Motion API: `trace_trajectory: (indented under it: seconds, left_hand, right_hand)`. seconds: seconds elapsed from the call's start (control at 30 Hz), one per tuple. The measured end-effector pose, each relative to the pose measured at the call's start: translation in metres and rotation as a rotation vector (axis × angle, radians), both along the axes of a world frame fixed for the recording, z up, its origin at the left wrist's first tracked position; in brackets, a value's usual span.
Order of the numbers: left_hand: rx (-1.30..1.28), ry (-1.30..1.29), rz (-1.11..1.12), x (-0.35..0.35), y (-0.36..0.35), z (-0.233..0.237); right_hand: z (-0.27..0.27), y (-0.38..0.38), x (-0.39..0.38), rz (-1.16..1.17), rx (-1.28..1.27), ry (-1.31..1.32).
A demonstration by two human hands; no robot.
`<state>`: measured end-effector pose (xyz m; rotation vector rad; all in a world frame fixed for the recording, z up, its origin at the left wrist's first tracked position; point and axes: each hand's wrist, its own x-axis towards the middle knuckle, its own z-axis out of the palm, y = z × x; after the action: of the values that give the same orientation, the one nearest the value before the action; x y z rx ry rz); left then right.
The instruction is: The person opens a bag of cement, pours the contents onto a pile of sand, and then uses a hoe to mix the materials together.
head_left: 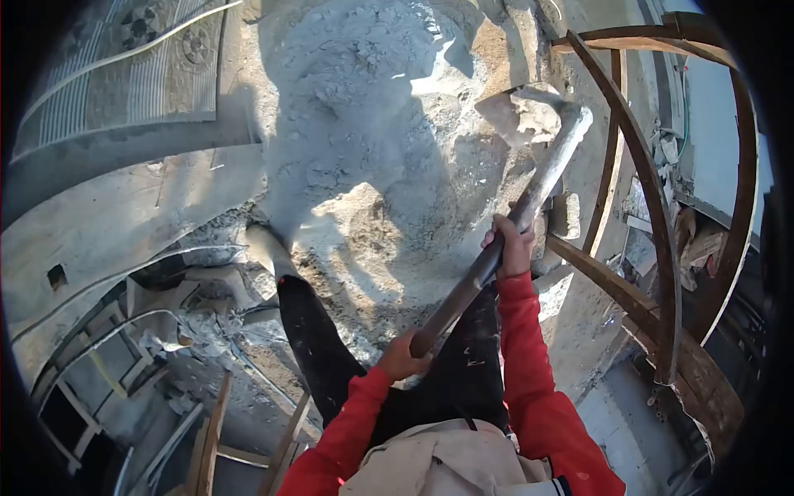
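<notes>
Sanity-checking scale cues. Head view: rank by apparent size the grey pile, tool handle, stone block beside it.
1. grey pile
2. tool handle, though its near end is closer to the camera, so it looks inflated
3. stone block

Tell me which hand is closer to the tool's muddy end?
The right hand. It grips further up the handle, nearer the caked blade; the left hand holds the bottom end.

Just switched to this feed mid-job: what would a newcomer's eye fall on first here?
The big heap of pale grey powdery sand fills the centre, half in shadow. Across it slants a long dusty grey-handled digging tool, gripped by the red-sleeved left hand low and the right hand higher. A rusty curved metal frame stands at the right.
</notes>
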<state>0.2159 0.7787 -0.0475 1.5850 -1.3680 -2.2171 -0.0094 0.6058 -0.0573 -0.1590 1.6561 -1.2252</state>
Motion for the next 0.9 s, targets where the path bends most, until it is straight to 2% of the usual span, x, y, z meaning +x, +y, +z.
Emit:
trace_trajectory:
  seconds: [0.07,0.13,0.2,0.3,0.37,0.4,0.43,0.47,0.53,0.57,0.6,0.63,0.7,0.73,0.8,0.83,0.9]
  left_hand:
    - [-0.104,0.025,0.053,-0.010,-0.051,-0.037]
    - [-0.119,0.038,0.056,-0.003,-0.064,-0.047]
    - [0.311,0.046,0.213,0.007,-0.064,-0.048]
    - [0.466,-0.019,0.376,0.028,0.028,-0.059]
    - [0.491,0.003,0.452,0.031,0.065,-0.050]
    - [0.558,-0.066,0.412,0.030,0.087,-0.046]
    - [0.547,-0.227,0.338,0.028,0.138,-0.057]
    - [0.504,-0.381,0.262,0.026,0.186,-0.072]
    - [0.359,-0.481,0.183,0.025,0.228,-0.053]
    - [0.525,-0.459,0.108,0.023,0.235,-0.044]
    - [0.696,-0.434,0.032,0.018,0.231,-0.029]
    - [0.676,-0.428,0.041,0.012,0.223,-0.036]
    - [0.408,-0.499,0.129,0.007,0.231,-0.040]
    - [0.250,-0.493,0.175,0.005,0.240,-0.067]
    - [0.209,-0.504,0.224,-0.001,0.164,-0.073]
    - [0.082,-0.451,0.406,-0.002,0.138,-0.084]
    - [0.034,-0.469,0.417,0.011,0.098,-0.106]
  right_hand:
    - [-0.055,-0.037,-0.021,-0.022,-0.026,-0.025]
    - [-0.114,-0.060,-0.016,-0.008,0.034,-0.114]
    - [-0.174,-0.044,0.012,0.091,0.194,-0.165]
    - [-0.213,0.027,0.081,0.280,0.342,-0.151]
    - [-0.201,0.059,0.090,0.229,0.288,-0.224]
    - [-0.190,0.079,0.092,0.235,0.263,-0.208]
    - [-0.175,0.100,0.093,0.238,0.239,-0.188]
    - [-0.170,0.126,0.095,0.245,0.278,-0.148]
    - [-0.141,0.171,0.104,0.209,0.305,-0.221]
    - [-0.121,0.187,0.106,0.246,0.339,-0.179]
    - [-0.098,0.193,0.105,0.235,0.344,-0.204]
    - [-0.085,0.185,0.104,0.226,0.342,-0.235]
    - [-0.070,0.157,0.093,0.243,0.279,-0.234]
    - [-0.060,0.141,0.088,0.266,0.229,-0.229]
    - [-0.031,0.086,0.088,0.249,0.083,-0.196]
    - [-0.022,0.060,0.093,0.215,0.012,-0.162]
    - [-0.027,0.023,0.112,0.200,-0.072,-0.119]
